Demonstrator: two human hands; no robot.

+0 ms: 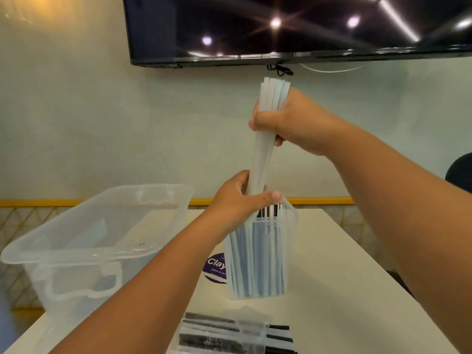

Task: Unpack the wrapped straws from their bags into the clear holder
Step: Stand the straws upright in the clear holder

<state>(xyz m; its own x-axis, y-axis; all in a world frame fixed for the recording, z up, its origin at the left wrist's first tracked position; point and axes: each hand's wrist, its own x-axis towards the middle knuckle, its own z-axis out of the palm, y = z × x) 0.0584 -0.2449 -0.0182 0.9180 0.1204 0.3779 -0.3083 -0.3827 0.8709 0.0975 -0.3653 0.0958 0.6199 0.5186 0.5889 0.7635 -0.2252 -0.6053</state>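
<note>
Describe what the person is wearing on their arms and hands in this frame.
The left hand and right hand are bare: no gloves, rings, watch or wristbands show. No sleeves come into view either, and there are no visible markings.

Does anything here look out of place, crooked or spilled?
Nothing is spilled. Only the bundle of wrapped straws in the right hand fans out unevenly at its top, while the left hand grips it lower down.

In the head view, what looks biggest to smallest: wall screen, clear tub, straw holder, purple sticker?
1. wall screen and clear tub: alike, tub nearer, so unranked
2. straw holder
3. purple sticker, partly hidden
</note>
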